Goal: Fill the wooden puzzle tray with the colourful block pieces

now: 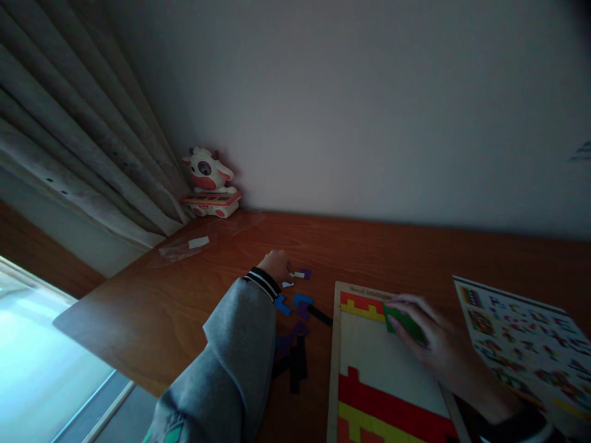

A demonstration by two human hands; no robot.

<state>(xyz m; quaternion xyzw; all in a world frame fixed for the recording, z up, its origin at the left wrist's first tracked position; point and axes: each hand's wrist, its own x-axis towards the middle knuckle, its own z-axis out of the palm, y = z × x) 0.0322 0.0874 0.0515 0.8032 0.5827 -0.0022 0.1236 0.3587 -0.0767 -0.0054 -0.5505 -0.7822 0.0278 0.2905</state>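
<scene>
My left hand [276,266] is low over the table with its fingers curled, close to a small white piece [287,284] and a purple piece [306,274]. Its fingertips are mostly hidden, so what they pinch, if anything, does not show. With thumb and fingers, my right hand [427,335] grips a green puzzle piece [401,323] at the upper part of the wooden puzzle board [337,344]. Red and yellow pieces [362,304] lie along the board's top edge beside it. Lower in the board sits a red band of pieces [392,403] with yellow ones below.
Loose blue pieces [282,305] and black pieces [298,363] lie left of the board. A printed pattern sheet [512,332] is on the right. At the back left stand a cow toy [210,183] and clear plastic with a white label [198,242], near the curtain [83,123].
</scene>
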